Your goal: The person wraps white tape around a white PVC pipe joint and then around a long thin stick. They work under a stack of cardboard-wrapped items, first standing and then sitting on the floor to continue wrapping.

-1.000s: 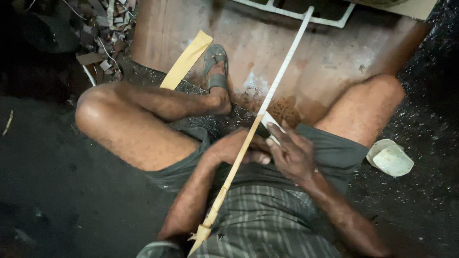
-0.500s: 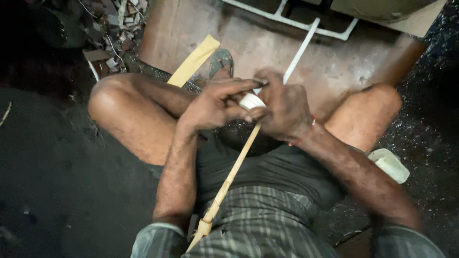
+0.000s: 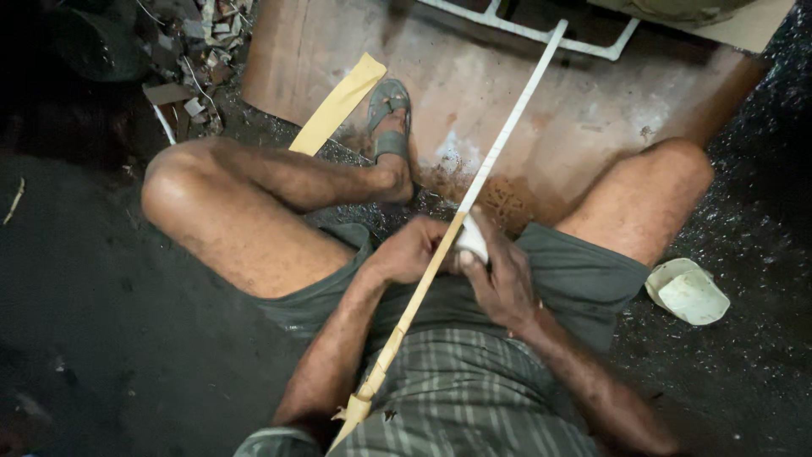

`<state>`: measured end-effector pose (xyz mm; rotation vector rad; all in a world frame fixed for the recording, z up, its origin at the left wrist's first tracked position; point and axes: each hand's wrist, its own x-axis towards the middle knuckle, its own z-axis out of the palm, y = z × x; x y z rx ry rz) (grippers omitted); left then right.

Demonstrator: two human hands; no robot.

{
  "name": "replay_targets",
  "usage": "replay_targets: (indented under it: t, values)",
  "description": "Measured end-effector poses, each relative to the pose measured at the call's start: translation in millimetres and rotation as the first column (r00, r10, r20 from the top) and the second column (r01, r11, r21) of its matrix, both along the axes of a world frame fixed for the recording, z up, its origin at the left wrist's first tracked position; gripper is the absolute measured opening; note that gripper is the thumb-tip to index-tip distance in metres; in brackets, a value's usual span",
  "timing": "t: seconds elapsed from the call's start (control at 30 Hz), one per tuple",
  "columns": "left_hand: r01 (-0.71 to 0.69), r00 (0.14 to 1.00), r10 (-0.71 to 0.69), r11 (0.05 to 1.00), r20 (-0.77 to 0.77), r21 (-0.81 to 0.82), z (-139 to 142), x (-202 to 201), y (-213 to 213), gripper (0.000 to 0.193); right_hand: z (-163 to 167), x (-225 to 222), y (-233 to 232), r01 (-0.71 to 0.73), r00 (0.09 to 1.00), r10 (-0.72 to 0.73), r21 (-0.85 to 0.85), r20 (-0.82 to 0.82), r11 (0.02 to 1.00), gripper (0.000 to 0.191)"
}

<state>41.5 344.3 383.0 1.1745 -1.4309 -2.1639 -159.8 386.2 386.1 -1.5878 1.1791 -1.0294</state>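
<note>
Two bare hands meet over the lap of a person seated on a dark floor, seen from a head-worn camera looking down. A long thin pale strip (image 3: 474,199) runs from the near lap, beside a striped cloth (image 3: 474,398), away to a white frame (image 3: 541,34) at the far edge. The left hand (image 3: 414,250) is curled closed around the strip at mid-length. The right hand (image 3: 499,275) is closed too, pressing a small white wad (image 3: 472,239) against the strip, just beside the left hand.

A sandalled foot (image 3: 389,127) rests on a reddish board (image 3: 550,110) beyond the knees, with a flat yellow strip (image 3: 338,101) to its left. Rubble (image 3: 186,59) lies far left.

One likely risk: the strip is slender and splintered at its near end (image 3: 355,410), so a hard rub could snap it or drive a sliver into a palm.

One container shows, a shallow white bowl (image 3: 687,292) on the floor at right, well apart from the hands; it looks empty.
</note>
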Motion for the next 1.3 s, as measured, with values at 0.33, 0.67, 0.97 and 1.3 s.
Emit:
replay_targets:
  t: [0.33,0.67,0.97,1.3]
  values:
    - [-0.073,0.915,0.258,0.863,0.311,-0.5,91,5,-46,0.041,20,-67,-8,-0.11,0.974,0.051,-0.262,-0.222,0.959,0.037]
    - [0.173,0.983,-0.167,0.683,0.079,-0.71,121,-18,-82,0.056,72,-32,-92,-0.206,0.969,0.081,-0.576,-0.235,0.791,0.052]
    - [-0.017,0.975,0.062,0.978,0.211,-0.209,73,82,-61,0.04,34,-49,-49,0.236,0.965,-0.245,-0.097,-0.092,0.967,0.059]
    - [0.113,0.991,-0.107,0.991,-0.084,0.068,-13,23,-1,0.018,2,25,21,0.128,0.991,-0.129,-0.032,-0.038,0.991,0.054]
